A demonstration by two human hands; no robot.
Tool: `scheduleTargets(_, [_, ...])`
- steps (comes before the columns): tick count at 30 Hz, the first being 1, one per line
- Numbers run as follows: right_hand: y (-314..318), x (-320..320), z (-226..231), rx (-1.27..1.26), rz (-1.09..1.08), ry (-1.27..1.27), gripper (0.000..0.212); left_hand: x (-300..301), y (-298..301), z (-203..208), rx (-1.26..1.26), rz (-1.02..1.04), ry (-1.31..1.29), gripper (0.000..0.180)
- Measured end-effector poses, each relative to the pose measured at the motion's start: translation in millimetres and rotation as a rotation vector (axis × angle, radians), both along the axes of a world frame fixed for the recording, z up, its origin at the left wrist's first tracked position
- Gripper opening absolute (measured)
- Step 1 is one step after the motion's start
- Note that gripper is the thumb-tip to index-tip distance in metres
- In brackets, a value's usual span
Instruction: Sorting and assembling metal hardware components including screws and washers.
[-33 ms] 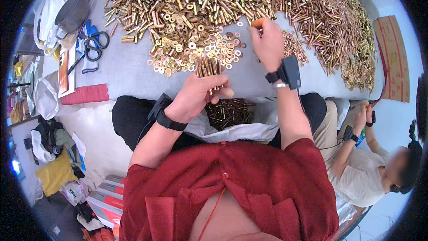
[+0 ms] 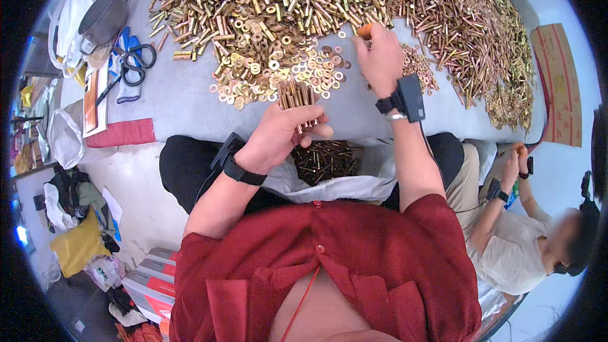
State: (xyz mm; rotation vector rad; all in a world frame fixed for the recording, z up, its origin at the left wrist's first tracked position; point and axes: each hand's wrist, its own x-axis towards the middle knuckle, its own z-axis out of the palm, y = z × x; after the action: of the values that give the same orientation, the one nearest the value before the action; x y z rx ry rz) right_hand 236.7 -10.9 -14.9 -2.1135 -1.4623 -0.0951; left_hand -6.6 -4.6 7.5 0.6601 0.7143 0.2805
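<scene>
My left hand (image 2: 288,128) is closed around a bundle of slim, copper-coloured metal bolts (image 2: 296,96), which stand up side by side out of the fist. The bundle is just in front of a heap of flat brass-coloured washers (image 2: 253,60). My right hand (image 2: 381,60) is at the far side, beside a small spread of metal nuts (image 2: 417,66). Its fingers are curled together, with an orange cover on a fingertip. What they pinch, if anything, is hidden. A large heap of metal sleeves (image 2: 266,0) lies beyond both hands.
Many thin bolts (image 2: 456,25) are heaped at the right. Between my legs a white sack (image 2: 373,183) holds dark bolts (image 2: 326,161). Scissors (image 2: 134,66) and a dark metal pan (image 2: 103,18) are at the left. Another person (image 2: 516,240) sits at the right.
My right hand has shifted very slightly, with its wrist a little turned. The left hand keeps its bundle in place. The other person's hands have moved slightly up.
</scene>
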Motion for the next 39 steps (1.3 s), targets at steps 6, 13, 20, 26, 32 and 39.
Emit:
scheduleTargets(6, [18.3, 3.5, -4.8, -0.060, -0.021, -0.092, 0.028, 4.5, 8.7, 2.7, -0.054, 0.075, -0.051, 0.029])
scheduleTargets(13, [-34.7, -46.7, 13.0, 0.182, 0.131, 0.885, 0.024, 5.8, 7.7, 3.0, 0.090, 0.052, -0.018, 0.030])
scheduleTargets(20, [-56.9, -77.6, 24.3, 0.216, 0.202, 1.334, 0.034, 5.2, 7.1, 0.2, 0.025, 0.011, -0.011, 0.027])
scheduleTargets(26, [-66.0, -72.5, 20.9, 0.127, 0.196, 1.351, 0.032, 5.5, 7.9, -2.6, 0.069, -0.069, 0.030, 0.030])
scheduleTargets(32, [-66.8, -73.4, 22.3, 0.071, 0.207, 1.247, 0.024, 5.7, 13.5, -8.8, -0.038, -0.059, -0.046, 0.029])
scheduleTargets(39, [-39.9, -62.7, 28.7, -0.039, 0.224, 0.918, 0.021, 3.2, 14.3, -3.4, -0.031, 0.048, -0.102, 0.022])
